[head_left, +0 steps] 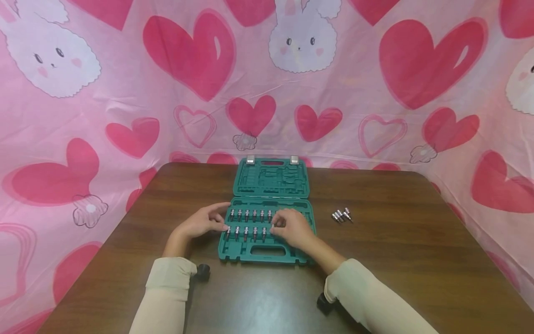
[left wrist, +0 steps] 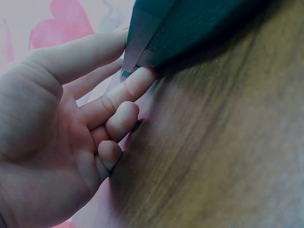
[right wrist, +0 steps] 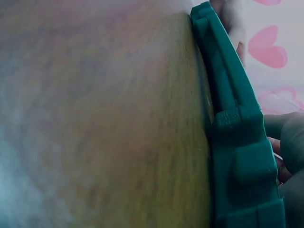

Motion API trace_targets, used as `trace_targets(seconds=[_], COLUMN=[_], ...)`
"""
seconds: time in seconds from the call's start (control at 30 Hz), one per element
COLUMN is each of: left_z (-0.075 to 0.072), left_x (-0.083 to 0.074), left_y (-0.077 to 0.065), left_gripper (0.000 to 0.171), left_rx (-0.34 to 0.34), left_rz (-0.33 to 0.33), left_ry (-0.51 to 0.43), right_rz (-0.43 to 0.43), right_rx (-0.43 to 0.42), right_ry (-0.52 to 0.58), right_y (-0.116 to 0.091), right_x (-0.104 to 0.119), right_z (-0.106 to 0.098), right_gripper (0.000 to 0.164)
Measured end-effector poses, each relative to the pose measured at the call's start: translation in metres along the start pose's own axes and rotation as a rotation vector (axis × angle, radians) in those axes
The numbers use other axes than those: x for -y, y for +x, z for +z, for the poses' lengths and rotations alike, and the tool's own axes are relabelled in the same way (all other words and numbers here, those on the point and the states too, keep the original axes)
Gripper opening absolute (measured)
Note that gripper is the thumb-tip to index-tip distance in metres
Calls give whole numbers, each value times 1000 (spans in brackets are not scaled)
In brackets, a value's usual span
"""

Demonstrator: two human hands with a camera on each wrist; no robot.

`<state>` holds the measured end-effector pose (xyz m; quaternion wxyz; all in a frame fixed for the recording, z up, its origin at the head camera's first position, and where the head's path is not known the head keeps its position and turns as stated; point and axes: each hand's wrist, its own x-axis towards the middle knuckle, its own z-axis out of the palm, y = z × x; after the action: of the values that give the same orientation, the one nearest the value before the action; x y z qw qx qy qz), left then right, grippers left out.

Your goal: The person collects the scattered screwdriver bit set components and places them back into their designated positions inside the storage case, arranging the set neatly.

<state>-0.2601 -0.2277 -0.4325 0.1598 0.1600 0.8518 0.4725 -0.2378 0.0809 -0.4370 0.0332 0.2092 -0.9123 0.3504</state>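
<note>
A green tool case (head_left: 239, 254) lies opened on the table, its lid leaning back. Two rows of silver bit sockets (head_left: 246, 232) with dark tips sit in its tray. My left hand (head_left: 204, 221) rests at the case's left edge, thumb near the first socket of the front row. In the left wrist view, the middle finger touches the case's side while the last two fingers curl loosely. My right hand (head_left: 294, 227) is over the tray, thumb and forefinger pinched at the right end of the front row on a small bit socket, mostly hidden by the fingers.
Several loose bit sockets (head_left: 342, 215) lie on the brown wooden table (head_left: 392, 260) right of the case. The lid (head_left: 271, 178) shows moulded slots and two metal latches. A pink cloth (head_left: 359, 83) with hearts and rabbits hangs behind and at the sides.
</note>
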Motion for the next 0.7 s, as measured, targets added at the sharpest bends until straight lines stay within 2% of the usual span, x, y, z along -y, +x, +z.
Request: trace_targets(seconds=[0.43, 0.7], left_z=[0, -1], left_x=[-1, 1], left_y=[1, 2], left_gripper=[74, 74], left_rx=[-3, -3], left_rz=[-10, -17], left_ry=[1, 0], right_rz=[-3, -12], right_rx=[19, 13], right_ry=[41, 40], right_y=[2, 2], right_x=[-5, -6], right_z=[0, 1], right_gripper=[8, 10])
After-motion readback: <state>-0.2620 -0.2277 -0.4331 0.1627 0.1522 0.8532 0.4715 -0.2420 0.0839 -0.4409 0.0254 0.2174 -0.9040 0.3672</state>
